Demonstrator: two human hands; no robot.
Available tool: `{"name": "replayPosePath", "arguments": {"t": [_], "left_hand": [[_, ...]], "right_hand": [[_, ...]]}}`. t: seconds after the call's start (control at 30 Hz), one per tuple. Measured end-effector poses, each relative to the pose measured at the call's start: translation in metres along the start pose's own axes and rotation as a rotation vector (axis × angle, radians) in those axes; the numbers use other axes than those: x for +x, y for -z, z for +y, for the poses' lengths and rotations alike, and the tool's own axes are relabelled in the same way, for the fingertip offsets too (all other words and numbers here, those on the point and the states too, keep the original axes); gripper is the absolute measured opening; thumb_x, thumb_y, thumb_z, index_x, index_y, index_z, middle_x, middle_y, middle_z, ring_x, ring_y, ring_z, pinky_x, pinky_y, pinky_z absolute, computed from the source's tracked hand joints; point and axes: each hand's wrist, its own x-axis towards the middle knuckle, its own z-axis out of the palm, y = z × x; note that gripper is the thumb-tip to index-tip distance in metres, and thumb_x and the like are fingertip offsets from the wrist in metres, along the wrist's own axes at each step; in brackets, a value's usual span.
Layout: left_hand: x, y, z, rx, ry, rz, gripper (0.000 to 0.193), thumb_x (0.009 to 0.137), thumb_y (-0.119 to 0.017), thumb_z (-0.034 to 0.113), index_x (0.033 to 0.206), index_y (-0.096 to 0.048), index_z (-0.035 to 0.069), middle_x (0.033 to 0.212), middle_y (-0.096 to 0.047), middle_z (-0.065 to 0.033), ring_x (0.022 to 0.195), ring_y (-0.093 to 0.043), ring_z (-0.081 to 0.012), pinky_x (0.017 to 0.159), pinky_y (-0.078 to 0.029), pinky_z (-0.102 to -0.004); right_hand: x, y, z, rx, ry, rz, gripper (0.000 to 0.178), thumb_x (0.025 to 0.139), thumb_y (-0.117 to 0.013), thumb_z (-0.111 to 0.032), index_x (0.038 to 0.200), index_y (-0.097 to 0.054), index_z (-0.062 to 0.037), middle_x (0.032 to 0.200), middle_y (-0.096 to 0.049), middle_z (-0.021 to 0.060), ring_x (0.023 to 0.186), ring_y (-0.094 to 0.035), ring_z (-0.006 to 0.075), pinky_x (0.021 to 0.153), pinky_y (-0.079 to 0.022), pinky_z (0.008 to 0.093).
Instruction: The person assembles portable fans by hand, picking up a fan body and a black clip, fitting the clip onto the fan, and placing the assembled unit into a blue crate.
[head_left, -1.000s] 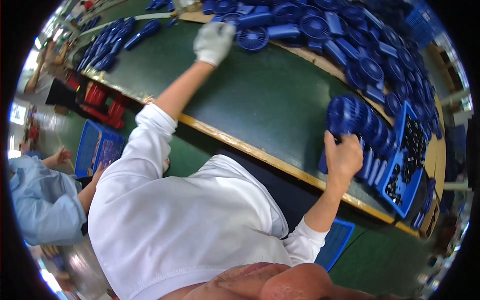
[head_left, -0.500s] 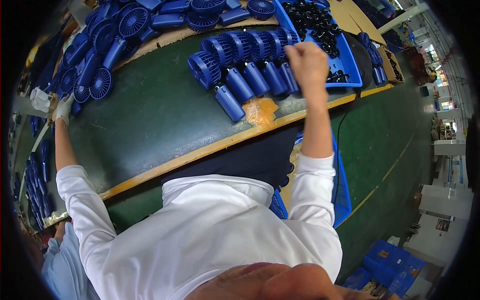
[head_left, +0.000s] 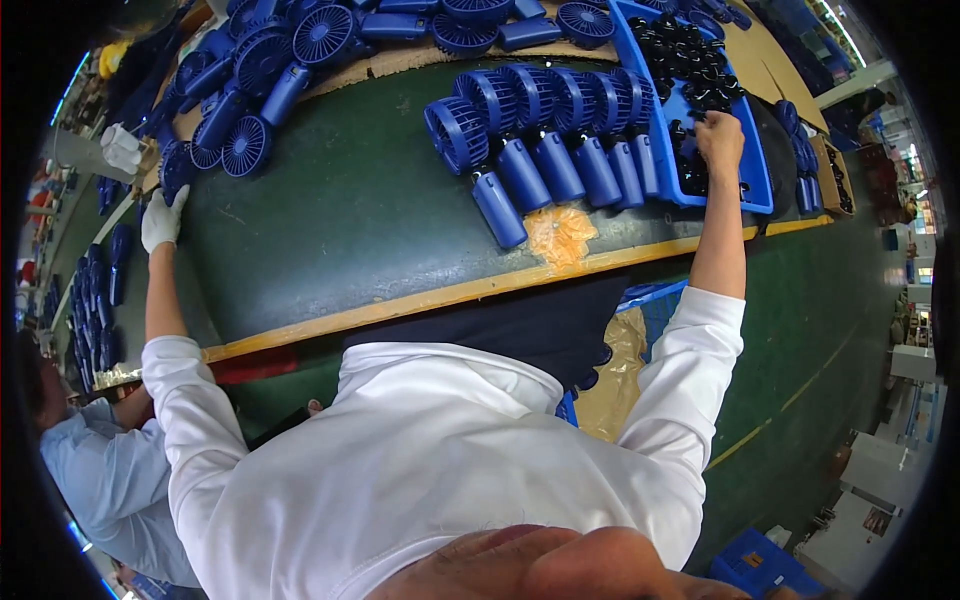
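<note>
My right hand (head_left: 720, 145) is bare and reaches into the blue bin (head_left: 762, 190) of small black plastic parts (head_left: 690, 55). Its fingers are pinched together among the parts; what they hold is hidden. On the left, my left hand (head_left: 162, 220) wears a pale glove. It rests by the table's far left side with fingers apart, holding nothing, just below a heap of blue handheld fans (head_left: 246, 145). Between my hands, several blue handheld fans (head_left: 498, 208) stand in a slanted row, heads away from me and handles toward me.
The dark green table (head_left: 320, 230) has a yellow taped front edge. An orange tape patch (head_left: 560, 238) lies before the fan row. A cardboard box (head_left: 832, 175) stands right of the bin. At the lower left is another person in a light blue sleeve (head_left: 105, 470).
My right hand has moved from above the right end of the fan row into the bin. My left hand has come away from the fan heap, toward me. The view has shifted.
</note>
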Motion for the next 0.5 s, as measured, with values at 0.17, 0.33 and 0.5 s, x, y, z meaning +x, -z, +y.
{"name": "replayPosePath", "arguments": {"t": [0.17, 0.33, 0.5], "left_hand": [[-0.029, 0.052, 0.035, -0.061, 0.124, -0.105, 0.079, 0.085, -0.041, 0.072, 0.104, -0.065, -0.001, 0.104, -0.065, -0.0272, 0.101, -0.062, -0.0408, 0.087, -0.047, -0.0479], [-0.046, 0.048, 0.051, -0.112, 0.331, -0.027, 0.074, 0.082, -0.041, 0.074, 0.097, -0.071, 0.008, 0.099, -0.068, -0.0210, 0.100, -0.063, -0.0371, 0.086, -0.048, -0.0449], [-0.091, 0.055, 0.050, -1.227, 0.711, 0.257, 0.060, 0.082, -0.063, 0.061, 0.075, -0.066, 0.001, 0.064, -0.060, -0.0084, 0.056, -0.060, -0.0158, 0.059, -0.049, -0.0289]], "right_hand": [[-0.062, 0.027, -0.056, 1.034, 0.031, 0.018, 0.014, 0.081, -0.071, -0.009, 0.087, -0.069, 0.0035, 0.073, -0.063, 0.0006, 0.058, -0.051, 0.0066, 0.053, -0.039, 0.0218], [-0.184, 0.054, -0.121, 1.261, 0.178, -0.191, 0.011, 0.086, -0.056, 0.001, 0.091, -0.062, 0.0080, 0.083, -0.064, 0.0123, 0.059, -0.053, 0.0097, 0.050, -0.042, 0.0204], [-0.281, 0.038, -0.146, 1.615, 0.182, -0.404, 0.008, 0.085, -0.062, 0.002, 0.092, -0.064, 0.0055, 0.098, -0.056, 0.0112, 0.072, -0.064, 0.0182, 0.049, -0.046, 0.0211]]}}
